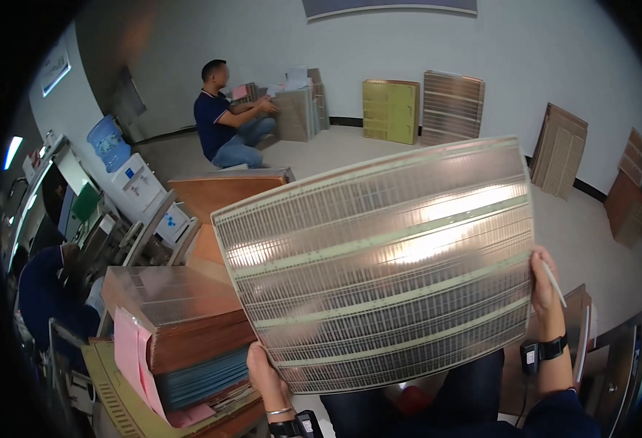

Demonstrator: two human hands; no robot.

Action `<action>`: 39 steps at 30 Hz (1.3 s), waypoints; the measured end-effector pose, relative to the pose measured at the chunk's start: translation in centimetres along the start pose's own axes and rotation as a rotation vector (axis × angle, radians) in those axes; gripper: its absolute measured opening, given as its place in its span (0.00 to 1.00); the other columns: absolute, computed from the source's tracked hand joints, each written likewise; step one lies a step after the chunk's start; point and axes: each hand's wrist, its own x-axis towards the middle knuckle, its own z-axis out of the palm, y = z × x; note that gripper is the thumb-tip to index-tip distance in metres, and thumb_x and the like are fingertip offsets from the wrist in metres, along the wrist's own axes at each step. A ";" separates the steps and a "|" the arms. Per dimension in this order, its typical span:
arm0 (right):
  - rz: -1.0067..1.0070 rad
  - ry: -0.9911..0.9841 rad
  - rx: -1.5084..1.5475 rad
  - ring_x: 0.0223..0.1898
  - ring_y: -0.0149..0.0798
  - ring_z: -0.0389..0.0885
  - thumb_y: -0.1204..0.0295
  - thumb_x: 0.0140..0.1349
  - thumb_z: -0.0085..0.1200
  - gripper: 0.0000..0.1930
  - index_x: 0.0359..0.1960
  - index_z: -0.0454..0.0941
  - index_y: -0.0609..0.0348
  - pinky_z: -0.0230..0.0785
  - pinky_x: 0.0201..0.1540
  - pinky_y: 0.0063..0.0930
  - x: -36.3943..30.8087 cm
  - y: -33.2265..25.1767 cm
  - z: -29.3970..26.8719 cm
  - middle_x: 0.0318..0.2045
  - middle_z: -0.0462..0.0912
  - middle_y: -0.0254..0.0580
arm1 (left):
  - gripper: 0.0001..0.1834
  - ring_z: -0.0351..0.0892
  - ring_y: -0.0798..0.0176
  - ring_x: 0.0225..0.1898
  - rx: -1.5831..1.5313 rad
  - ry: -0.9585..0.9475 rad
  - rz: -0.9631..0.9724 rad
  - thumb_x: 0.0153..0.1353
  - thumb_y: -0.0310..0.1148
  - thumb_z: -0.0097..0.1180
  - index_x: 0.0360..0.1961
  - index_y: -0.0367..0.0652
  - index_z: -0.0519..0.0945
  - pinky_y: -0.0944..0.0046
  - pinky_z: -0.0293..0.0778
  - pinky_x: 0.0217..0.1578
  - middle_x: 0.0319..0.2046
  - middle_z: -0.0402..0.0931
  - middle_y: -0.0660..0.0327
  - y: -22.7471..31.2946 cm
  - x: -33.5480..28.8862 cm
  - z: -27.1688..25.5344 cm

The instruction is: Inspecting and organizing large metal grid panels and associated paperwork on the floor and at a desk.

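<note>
A large, thin circuit board panel (379,274), shiny copper with pale green strips and fine rows, is held up tilted in front of me. My left hand (266,372) grips its lower left corner. At its right edge, my right hand (544,281) is closed on the panel, with a slim white pen-like stick (555,285) also in that hand. Most fingers of both hands are hidden behind the panel. To the left stands a tall stack of panels (182,299) with copper, brown and blue edges. Pink paper sheets (137,358) hang over its side.
A co-worker (226,120) crouches at the back beside upright panel stacks (291,115). More stacks lean on the wall, including a yellow-green one (391,111) and a brown one (559,150). A water dispenser (140,182) stands left. Another person (51,299) bends at the far left.
</note>
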 end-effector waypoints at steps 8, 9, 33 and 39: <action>-0.287 0.024 0.035 0.45 0.29 0.72 0.64 0.66 0.44 0.14 0.47 0.69 0.59 0.63 0.51 0.24 1.2 -3.9 -2.9 0.41 0.76 0.37 | 0.08 0.73 0.66 0.44 -0.172 -0.304 0.232 0.65 0.33 0.46 0.42 0.41 0.70 0.64 0.73 0.42 0.43 0.74 0.60 6.0 2.3 5.2; -0.333 0.107 0.039 0.47 0.30 0.72 0.63 0.67 0.43 0.14 0.47 0.69 0.59 0.62 0.52 0.25 1.6 -4.1 -3.0 0.41 0.76 0.38 | 0.09 0.72 0.65 0.46 -0.135 -0.286 0.204 0.65 0.32 0.46 0.44 0.43 0.69 0.63 0.72 0.44 0.46 0.72 0.61 6.0 2.4 5.6; 0.454 0.435 0.308 0.41 0.33 0.79 0.59 0.66 0.42 0.17 0.47 0.71 0.59 0.71 0.48 0.31 -0.2 -1.0 -7.2 0.40 0.79 0.44 | 0.22 0.73 0.65 0.48 -0.382 -0.553 -0.396 0.65 0.34 0.45 0.57 0.33 0.64 0.68 0.72 0.47 0.49 0.72 0.54 5.3 -0.5 7.0; 0.448 -0.216 0.377 0.34 0.32 0.81 0.58 0.64 0.44 0.18 0.44 0.74 0.60 0.76 0.39 0.30 0.0 -2.3 -2.5 0.35 0.81 0.41 | 0.23 0.73 0.59 0.48 -0.532 -0.394 -0.668 0.68 0.42 0.36 0.57 0.37 0.65 0.65 0.68 0.51 0.51 0.70 0.54 7.0 2.7 6.9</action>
